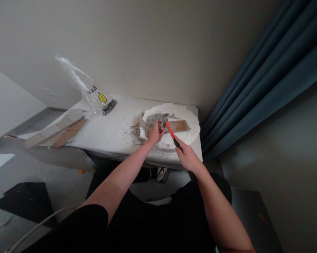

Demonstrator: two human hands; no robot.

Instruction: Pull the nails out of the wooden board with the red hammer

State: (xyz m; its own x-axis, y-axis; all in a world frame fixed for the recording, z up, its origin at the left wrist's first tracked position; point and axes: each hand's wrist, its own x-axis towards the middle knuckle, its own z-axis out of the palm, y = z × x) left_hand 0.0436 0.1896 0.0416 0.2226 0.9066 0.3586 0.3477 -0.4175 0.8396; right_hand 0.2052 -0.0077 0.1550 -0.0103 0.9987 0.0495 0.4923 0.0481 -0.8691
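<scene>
right hand (188, 158) grip: we clasp the hammer (171, 130) handle | left hand (155, 133) grip: pinched narrow on rubble (154, 120), contents unclear | white slab (186, 135) at desk (113, 133) 3 o'clock

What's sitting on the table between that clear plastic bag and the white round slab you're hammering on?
In the head view, mostly bare white table lies between the plastic bag and the white slab, with grey rubble scattered near the slab's left edge.
</scene>
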